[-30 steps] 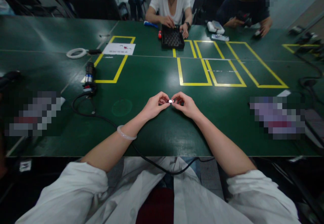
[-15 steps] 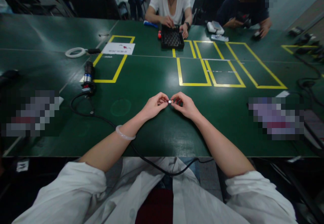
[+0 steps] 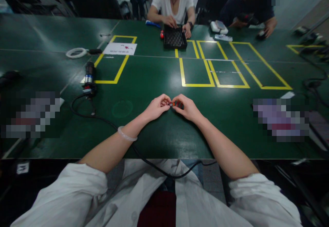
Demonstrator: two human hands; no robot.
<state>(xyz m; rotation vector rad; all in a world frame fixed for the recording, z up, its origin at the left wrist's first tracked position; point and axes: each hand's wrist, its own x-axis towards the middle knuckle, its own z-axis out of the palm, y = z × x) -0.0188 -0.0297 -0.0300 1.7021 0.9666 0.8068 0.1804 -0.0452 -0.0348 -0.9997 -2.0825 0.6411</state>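
The person's left hand (image 3: 157,108) and right hand (image 3: 186,108) nearly meet, fingertips pinching a tiny red-and-silver piece (image 3: 171,104) between them, just above the green surface (image 3: 164,138); its exact shape is too small to tell. A translucent pale bangle (image 3: 125,136) circles the left forearm. Leftward stands a black cylindrical device with silver and blue bands (image 3: 89,74), near a black cable (image 3: 105,118). Farther out, a co-worker in white (image 3: 159,1) reaches into a black rectangular tray (image 3: 175,46).

Left hand (image 3: 157,108) and right hand (image 3: 187,106) pinched
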